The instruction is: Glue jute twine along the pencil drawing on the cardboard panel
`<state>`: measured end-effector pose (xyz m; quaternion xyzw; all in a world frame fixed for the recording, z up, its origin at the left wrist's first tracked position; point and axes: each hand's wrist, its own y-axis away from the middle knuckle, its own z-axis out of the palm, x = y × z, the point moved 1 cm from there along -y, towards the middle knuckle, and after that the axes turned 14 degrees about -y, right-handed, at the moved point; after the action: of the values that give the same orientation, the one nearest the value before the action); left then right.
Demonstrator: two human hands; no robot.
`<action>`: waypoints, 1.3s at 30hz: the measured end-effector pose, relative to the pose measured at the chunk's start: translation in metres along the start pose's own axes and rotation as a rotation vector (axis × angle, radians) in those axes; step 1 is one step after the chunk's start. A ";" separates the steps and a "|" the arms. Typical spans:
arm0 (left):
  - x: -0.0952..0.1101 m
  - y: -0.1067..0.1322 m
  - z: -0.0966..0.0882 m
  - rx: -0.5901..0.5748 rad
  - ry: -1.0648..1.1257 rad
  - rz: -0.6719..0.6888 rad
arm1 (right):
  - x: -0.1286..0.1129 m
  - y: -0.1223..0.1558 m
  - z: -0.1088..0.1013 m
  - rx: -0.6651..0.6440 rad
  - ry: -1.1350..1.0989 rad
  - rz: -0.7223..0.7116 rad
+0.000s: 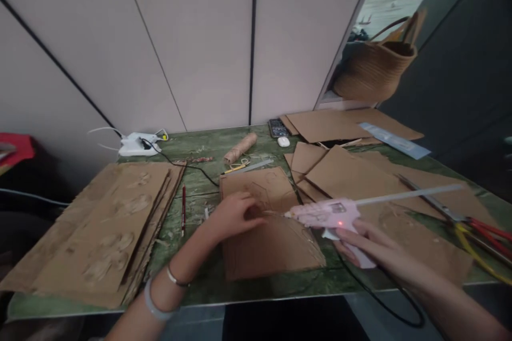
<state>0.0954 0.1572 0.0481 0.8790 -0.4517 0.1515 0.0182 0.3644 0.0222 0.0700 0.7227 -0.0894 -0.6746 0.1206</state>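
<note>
In my right hand (362,248) is a pale pink glue gun (332,216) with a red light lit. Its nozzle points left, and a long translucent glue stick (408,193) sticks out of its back. My left hand (236,216) rests over the cardboard piece (272,256), thumb apart from the curled fingers, with nothing visible between them. Pencil-like lines mark this cardboard, and the nozzle is just above it, to the right of my left fingers. Whether the nozzle touches the cardboard I cannot tell.
Stacked cardboard (100,229) with dried glue lies left; more cardboard sheets (352,170) lie right. Behind are a twine roll (240,148), a phone (278,128), a white case (284,141) and a power strip (140,144). Red-handled pliers (472,224) sit right; a pencil (183,210) left.
</note>
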 end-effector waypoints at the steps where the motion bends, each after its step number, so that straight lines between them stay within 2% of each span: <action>1: 0.005 0.003 0.005 -0.015 0.008 -0.009 | 0.001 -0.003 0.008 -0.075 -0.056 0.035; 4: 0.006 0.006 0.013 0.000 0.118 -0.055 | 0.007 -0.010 0.029 -0.200 -0.182 0.137; 9: -0.017 0.014 0.002 0.033 0.329 -0.142 | 0.024 -0.016 0.058 -0.305 -0.123 0.239; 12: -0.028 0.021 -0.002 -0.049 0.514 -0.148 | 0.032 -0.017 0.070 -0.387 -0.021 0.252; 16: -0.032 0.026 0.002 -0.173 0.724 -0.158 | 0.032 -0.018 0.077 -0.492 0.048 0.234; 27: -0.030 0.026 0.002 -0.216 0.668 -0.185 | 0.032 -0.016 0.080 -0.450 0.130 0.310; 34: -0.029 0.025 0.004 -0.217 0.665 -0.194 | 0.030 -0.016 0.083 -0.453 0.134 0.274; 39: -0.029 0.025 0.003 -0.219 0.656 -0.192 | 0.029 -0.016 0.083 -0.396 0.221 0.270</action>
<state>0.0602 0.1651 0.0342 0.8150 -0.3507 0.3736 0.2706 0.2833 0.0245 0.0326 0.7359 -0.0376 -0.5739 0.3574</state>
